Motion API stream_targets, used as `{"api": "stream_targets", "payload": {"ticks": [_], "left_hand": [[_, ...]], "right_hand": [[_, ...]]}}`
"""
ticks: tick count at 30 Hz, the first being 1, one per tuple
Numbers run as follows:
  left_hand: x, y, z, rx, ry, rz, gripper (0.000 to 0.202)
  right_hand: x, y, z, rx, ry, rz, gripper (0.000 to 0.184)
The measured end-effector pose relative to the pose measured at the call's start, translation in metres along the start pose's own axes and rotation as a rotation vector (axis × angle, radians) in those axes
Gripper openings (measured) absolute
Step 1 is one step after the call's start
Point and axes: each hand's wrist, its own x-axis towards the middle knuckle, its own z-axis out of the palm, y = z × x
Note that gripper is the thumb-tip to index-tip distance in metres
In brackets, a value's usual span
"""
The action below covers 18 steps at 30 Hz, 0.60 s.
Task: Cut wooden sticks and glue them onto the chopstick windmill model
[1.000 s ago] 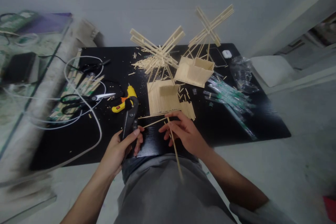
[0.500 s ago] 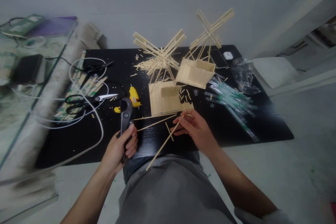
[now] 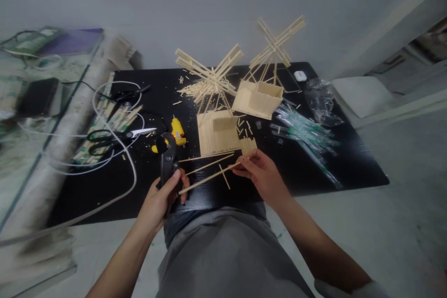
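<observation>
My left hand [image 3: 164, 195] is wrapped round the handle of a black pipe cutter [image 3: 167, 158], its hooked jaw pointing away from me. Between the fingertips of my right hand [image 3: 260, 174] is one end of a thin wooden stick [image 3: 209, 179]; the stick's far end reaches the fingers of my left hand. Beneath it a short stick [image 3: 224, 177] lies crosswise on the black table [image 3: 206, 201]. Longer sticks [image 3: 209, 164] rest just beyond, by a wooden slat base [image 3: 218, 137] that carries a windmill-like frame [image 3: 214, 77].
A yellow glue gun [image 3: 178, 131] and black-handled scissors [image 3: 118, 136] lie to the left, crossed by a white cable [image 3: 131, 163]. A second windmill model [image 3: 258, 98] stands at the back right. Plastic-wrapped bundles [image 3: 307, 132] lie on the right, a stick pile [image 3: 192, 88] behind.
The wooden stick in my right hand has swung up from pointing toward my lap to lie across toward my left hand. The pipe cutter has tilted slightly.
</observation>
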Motion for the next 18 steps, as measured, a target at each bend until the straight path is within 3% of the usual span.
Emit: {"api": "stream_targets", "payload": {"ticks": [4, 8, 11, 18], "left_hand": [[-0.001, -0.001, -0.005, 0.068, 0.015, 0.061, 0.039], [0.0, 0.004, -0.01, 0.036, 0.07, 0.107, 0.038], [0.001, 0.011, -0.011, -0.001, 0.075, 0.135, 0.038], [-0.001, 0.016, -0.005, -0.057, 0.018, 0.162, 0.034]], "right_hand": [[-0.004, 0.008, -0.002, 0.045, 0.061, 0.021, 0.046], [-0.008, 0.014, -0.007, -0.081, 0.072, -0.027, 0.047], [-0.01, 0.015, -0.013, -0.249, 0.015, -0.059, 0.048], [-0.011, 0.009, -0.025, -0.576, -0.17, 0.028, 0.039]]}}
